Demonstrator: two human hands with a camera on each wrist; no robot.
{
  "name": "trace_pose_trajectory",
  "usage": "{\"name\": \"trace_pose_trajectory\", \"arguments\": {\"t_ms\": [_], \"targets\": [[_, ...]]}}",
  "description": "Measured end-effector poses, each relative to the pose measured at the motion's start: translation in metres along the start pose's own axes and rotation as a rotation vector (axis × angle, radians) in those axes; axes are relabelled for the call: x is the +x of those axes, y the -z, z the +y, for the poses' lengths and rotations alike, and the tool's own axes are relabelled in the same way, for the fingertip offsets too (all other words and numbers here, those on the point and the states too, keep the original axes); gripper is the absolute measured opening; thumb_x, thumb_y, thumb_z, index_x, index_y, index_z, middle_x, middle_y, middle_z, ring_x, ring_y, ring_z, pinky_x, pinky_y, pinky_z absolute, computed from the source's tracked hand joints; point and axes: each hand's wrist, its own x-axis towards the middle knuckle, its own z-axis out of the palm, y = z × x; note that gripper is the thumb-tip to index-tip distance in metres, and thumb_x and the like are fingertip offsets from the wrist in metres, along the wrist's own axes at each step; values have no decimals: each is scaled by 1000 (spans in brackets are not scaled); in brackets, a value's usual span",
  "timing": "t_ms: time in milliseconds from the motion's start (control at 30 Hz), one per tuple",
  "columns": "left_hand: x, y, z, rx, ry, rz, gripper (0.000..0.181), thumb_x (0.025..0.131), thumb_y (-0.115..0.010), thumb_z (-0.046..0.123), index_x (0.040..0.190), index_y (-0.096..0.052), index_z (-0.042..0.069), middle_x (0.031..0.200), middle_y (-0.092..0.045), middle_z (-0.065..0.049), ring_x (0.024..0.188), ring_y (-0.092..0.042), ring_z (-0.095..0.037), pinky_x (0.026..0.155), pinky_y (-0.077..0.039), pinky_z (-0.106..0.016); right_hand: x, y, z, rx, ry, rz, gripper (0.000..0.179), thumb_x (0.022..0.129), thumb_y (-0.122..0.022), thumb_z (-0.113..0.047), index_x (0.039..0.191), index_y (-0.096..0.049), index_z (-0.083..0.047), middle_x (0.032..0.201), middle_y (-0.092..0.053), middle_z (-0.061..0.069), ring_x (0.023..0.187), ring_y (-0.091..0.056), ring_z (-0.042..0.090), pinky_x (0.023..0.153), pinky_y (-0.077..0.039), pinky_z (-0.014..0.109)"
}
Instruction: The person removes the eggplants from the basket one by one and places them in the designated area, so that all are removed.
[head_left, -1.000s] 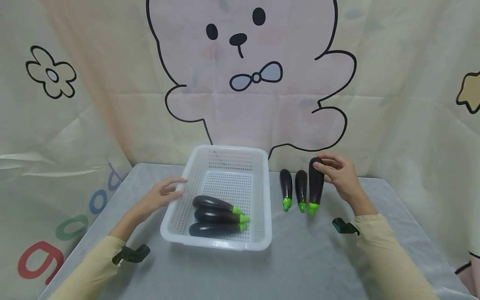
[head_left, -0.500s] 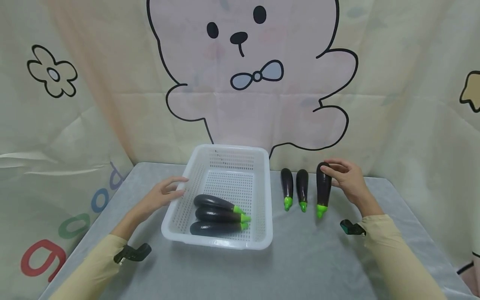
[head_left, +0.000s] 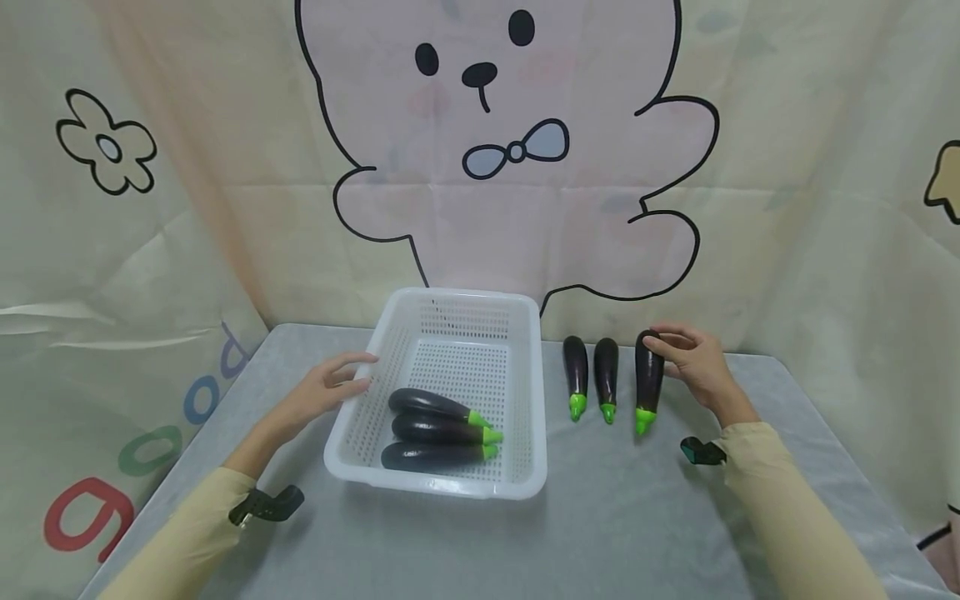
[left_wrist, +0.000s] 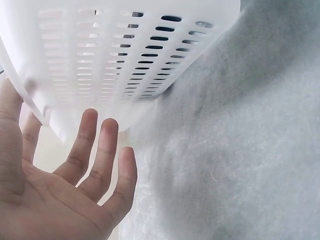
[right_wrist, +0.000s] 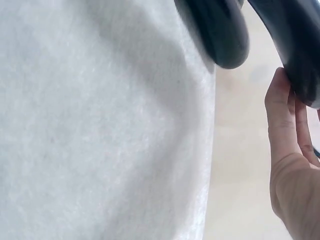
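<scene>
My right hand point(head_left: 699, 364) pinches the round end of a dark purple eggplant point(head_left: 648, 379), its green stem end pointing toward me. In the right wrist view the fingers point(right_wrist: 282, 120) meet this eggplant's end point(right_wrist: 300, 55), and another dark eggplant point(right_wrist: 225, 40) shows beside it. Two smaller eggplants point(head_left: 576, 375) point(head_left: 606, 379) lie to its left on the table. At the white basket's point(head_left: 534, 450) left rim, my left hand point(head_left: 318, 390) rests its thumb and fingertips, the other fingers loosely extended below the rim in the left wrist view. Three eggplants point(head_left: 438, 430) lie side by side in the basket.
A grey cloth point(head_left: 600, 525) covers the table. Behind it hangs a pale curtain point(head_left: 810, 250) printed with a bear, close to the table's back edge. Each wrist carries a small black camera mount point(head_left: 272, 504).
My right hand has moved the eggplant a little to the right and toward me, away from the two smaller ones. The left hand stays at the basket rim.
</scene>
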Motion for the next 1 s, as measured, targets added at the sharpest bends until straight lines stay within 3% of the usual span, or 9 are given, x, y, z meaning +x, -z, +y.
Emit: {"name": "trace_pose_trajectory", "arguments": {"t_ms": [200,733,1000], "targets": [[-1,0,0,-1,0,4,55,99,-69,31,148,-48,19,155,-40,-18,128,-52,-45,93,-50,-59,6,3,7,-33,-24,-13,60,91,-79,-27,138,-55,2,119,-58,1,98,-64,9,74,-57,27],[-1,-1,0,0,-2,-1,56,98,-69,32,148,-49,19,154,-42,-18,126,-54,-44,93,-49,-60,23,1,27,-82,-78,-17,62,93,-77,-29,141,-53,2,118,-57,0,97,-64,7,78,-58,30],[0,0,0,-1,-8,0,54,99,-69,31,148,-49,19,152,-44,-18,124,-56,-44,92,-50,-59,27,1,30,-155,-43,-17,64,94,-75,-36,141,-53,2,118,-58,1,96,-64,7,78,-57,28]]}}
